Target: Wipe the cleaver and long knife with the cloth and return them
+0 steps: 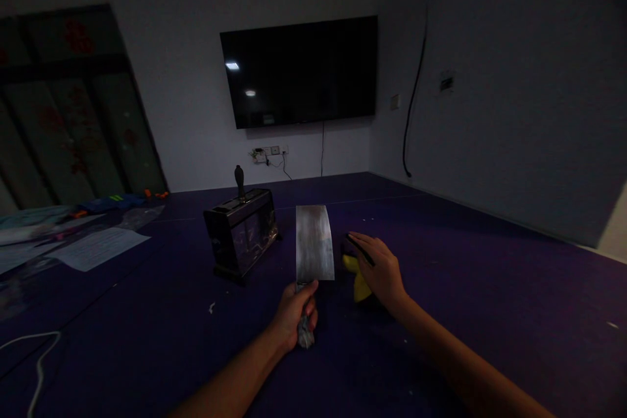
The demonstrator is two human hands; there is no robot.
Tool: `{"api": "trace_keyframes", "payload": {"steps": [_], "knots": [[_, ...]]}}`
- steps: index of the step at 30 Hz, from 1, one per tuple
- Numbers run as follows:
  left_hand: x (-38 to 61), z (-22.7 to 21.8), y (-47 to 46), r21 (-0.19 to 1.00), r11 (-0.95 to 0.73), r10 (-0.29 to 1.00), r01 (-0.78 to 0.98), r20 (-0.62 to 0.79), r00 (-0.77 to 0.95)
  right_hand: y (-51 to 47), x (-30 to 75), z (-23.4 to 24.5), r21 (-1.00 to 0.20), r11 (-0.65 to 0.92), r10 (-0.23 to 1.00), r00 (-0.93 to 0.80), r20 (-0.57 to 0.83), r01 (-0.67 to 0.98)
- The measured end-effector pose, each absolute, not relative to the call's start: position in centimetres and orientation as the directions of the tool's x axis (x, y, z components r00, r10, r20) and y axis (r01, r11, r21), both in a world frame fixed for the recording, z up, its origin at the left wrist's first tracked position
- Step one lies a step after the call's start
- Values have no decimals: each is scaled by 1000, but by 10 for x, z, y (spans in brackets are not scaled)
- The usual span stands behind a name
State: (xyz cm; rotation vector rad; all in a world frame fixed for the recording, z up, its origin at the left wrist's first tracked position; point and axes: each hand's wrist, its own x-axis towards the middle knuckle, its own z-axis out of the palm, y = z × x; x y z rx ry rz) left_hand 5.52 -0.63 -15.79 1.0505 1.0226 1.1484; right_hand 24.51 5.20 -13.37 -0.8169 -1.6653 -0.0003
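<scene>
My left hand [295, 315] is closed around the grey, wrapped-looking handle of a cleaver [314, 243]. The broad metal blade points up and away from me, its flat side in view. To the right of the blade, my right hand [379, 268] is closed over a yellow-and-black tool [361, 289] that rests low at the purple surface. A black strip of it runs along the fingers, and the palm hides much of its shape. A gap separates the cleaver from the right hand.
Left of the cleaver stands a dark knife block [242, 232] with one black handle sticking up. Papers [100, 247] and plastic lie farther left, and a white cable [42, 366] curls at lower left. Small white scraps dot the purple surface [470, 313]. A television [304, 72] hangs behind.
</scene>
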Motion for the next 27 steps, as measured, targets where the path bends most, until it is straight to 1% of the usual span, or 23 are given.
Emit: {"api": "trace_keyframes", "payload": {"steps": [1, 2, 3, 4, 6, 13, 21, 27], "knots": [[55, -158, -6, 976, 105, 989, -189, -82, 123, 53, 248, -136, -286, 771, 434, -142, 890, 570], [55, -158, -6, 977, 105, 989, -186, -82, 126, 53, 250, -138, -176, 772, 388, -235, 891, 611], [55, -158, -6, 978, 102, 988, -183, -79, 131, 53, 252, -140, -97, 763, 364, -301, 882, 639], [55, -158, -7, 978, 97, 988, -182, -72, 137, 54, 253, -141, -45, 747, 352, -338, 873, 663], [56, -157, -7, 979, 85, 987, -186, -58, 147, 54, 253, -144, 5, 716, 344, -359, 868, 698], [57, -161, -4, 974, 110, 979, -200, -72, 188, 54, 247, -144, 52, 706, 352, -414, 840, 706], [56, -160, -5, 970, 127, 980, -205, -91, 179, 50, 241, -145, 41, 681, 390, -409, 825, 732], [57, -158, -5, 969, 141, 983, -203, -113, 143, 47, 236, -144, 34, 699, 397, -426, 813, 715]]}}
